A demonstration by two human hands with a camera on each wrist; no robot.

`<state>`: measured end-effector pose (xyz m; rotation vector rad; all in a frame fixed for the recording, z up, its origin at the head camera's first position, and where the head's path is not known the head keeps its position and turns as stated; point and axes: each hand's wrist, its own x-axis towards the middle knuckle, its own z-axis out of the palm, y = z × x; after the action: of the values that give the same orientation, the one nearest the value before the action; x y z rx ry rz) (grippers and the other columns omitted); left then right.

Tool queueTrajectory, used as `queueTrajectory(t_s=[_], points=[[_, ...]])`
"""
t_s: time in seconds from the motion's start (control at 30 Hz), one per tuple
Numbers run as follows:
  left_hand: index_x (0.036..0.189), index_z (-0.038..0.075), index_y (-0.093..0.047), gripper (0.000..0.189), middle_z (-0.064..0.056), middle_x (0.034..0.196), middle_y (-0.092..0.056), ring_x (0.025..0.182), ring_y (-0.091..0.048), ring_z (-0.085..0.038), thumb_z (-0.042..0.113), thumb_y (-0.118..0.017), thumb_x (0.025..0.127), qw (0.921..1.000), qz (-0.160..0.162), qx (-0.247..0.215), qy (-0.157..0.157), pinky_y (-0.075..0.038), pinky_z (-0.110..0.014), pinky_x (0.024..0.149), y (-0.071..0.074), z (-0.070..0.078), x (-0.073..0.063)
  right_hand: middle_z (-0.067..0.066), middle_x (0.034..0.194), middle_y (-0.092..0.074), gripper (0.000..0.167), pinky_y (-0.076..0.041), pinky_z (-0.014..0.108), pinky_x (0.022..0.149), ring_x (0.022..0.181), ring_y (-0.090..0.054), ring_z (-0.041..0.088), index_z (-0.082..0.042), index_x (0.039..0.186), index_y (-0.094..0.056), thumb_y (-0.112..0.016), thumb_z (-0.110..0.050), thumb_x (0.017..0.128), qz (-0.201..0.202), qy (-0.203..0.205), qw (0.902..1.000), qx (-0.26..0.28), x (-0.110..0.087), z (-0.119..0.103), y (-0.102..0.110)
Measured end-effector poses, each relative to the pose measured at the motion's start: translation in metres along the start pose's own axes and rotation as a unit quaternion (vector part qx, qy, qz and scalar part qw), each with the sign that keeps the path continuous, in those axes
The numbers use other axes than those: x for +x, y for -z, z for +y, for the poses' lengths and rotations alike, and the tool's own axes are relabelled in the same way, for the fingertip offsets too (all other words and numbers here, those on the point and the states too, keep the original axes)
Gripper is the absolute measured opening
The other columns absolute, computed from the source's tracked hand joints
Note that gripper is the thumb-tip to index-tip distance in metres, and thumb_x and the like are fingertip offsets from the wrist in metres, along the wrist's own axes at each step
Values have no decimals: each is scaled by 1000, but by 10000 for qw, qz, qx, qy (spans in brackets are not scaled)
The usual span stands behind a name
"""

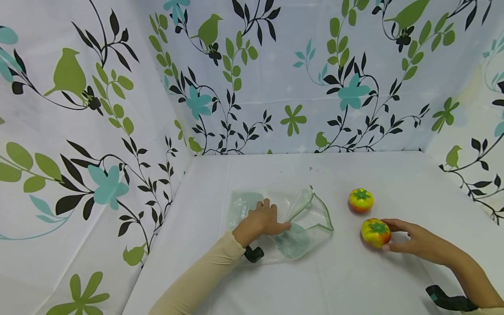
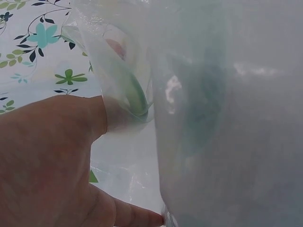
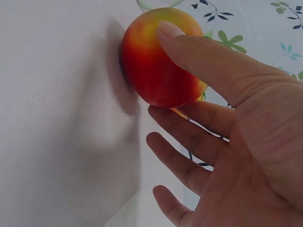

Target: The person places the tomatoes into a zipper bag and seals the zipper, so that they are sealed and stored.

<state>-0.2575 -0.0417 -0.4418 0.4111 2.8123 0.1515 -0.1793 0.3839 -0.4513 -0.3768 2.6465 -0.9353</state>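
Note:
A see-through plastic bag (image 1: 252, 256) with a green-edged mouth lies flat on the table. My left hand (image 1: 260, 222) rests on it with fingers spread, the thumb at the green edge. In the left wrist view, the bag's cloudy film (image 2: 227, 118) overlaps the thumb of my left hand (image 2: 47, 151), and a lower finger touches the bag's side. To the right, my right hand (image 1: 423, 243) grips a yellow-red fruit with a green leafy top (image 1: 375, 234) between thumb and fingers. Close up, the same fruit (image 3: 161, 71) shows its red side, and the other fingers of my right hand (image 3: 227, 127) are splayed below.
A second yellow-red fruit (image 1: 360, 201) sits on the white table (image 1: 197, 175) just behind the held one. Patterned cloth (image 1: 267, 65) with birds and leaves hangs at the back and both sides. Dark bands (image 1: 449, 299) circle both wrists.

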Motion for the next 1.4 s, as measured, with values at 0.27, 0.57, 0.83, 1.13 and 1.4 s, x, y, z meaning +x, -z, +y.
queueTrajectory(t_s=[0.27, 0.57, 0.83, 1.13, 1.4], points=[[153, 3, -50, 89, -18, 165, -34, 150, -36, -37, 72, -56, 96, 10000, -67, -50, 25, -45, -64, 109, 0, -2, 1, 30, 142, -59, 71, -44, 79, 92, 130, -54, 52, 5, 153, -45, -73, -32, 100, 95, -5, 9999, -65, 3, 3, -2], [154, 2, -49, 89, -19, 166, -32, 152, -34, -37, 71, -55, 97, 9998, -155, -84, 24, -45, -63, 110, 0, -4, 0, 25, 139, -63, 69, -45, 78, 91, 128, -56, 49, 2, 151, -49, -75, -34, 98, 341, 140, 9992, -139, 8, -4, -7], [154, 3, -49, 88, -19, 166, -33, 151, -36, -37, 70, -55, 96, 9997, -135, -221, 20, -45, -62, 110, 1, -5, -1, 22, 132, -68, 70, -47, 77, 90, 123, -61, 46, 3, 149, -51, -77, -36, 97, 764, 213, 9963, -318, 16, -23, -10], [154, 4, -49, 89, -18, 166, -33, 150, -37, -37, 71, -55, 97, 9997, -139, -210, -42, -44, -63, 111, 0, -6, 1, 23, 126, -69, 75, -48, 74, 94, 120, -61, 46, 5, 147, -52, -81, -41, 94, 1293, 217, 9902, -478, 31, -45, -15], [155, 5, -49, 89, -17, 166, -33, 151, -36, -36, 72, -54, 97, 9997, -151, -170, -19, -43, -63, 112, 1, -5, 0, 17, 121, -70, 74, -51, 67, 98, 115, -63, 40, 6, 143, -55, -83, -39, 92, 1430, 521, 9873, -446, 48, -57, -24]])
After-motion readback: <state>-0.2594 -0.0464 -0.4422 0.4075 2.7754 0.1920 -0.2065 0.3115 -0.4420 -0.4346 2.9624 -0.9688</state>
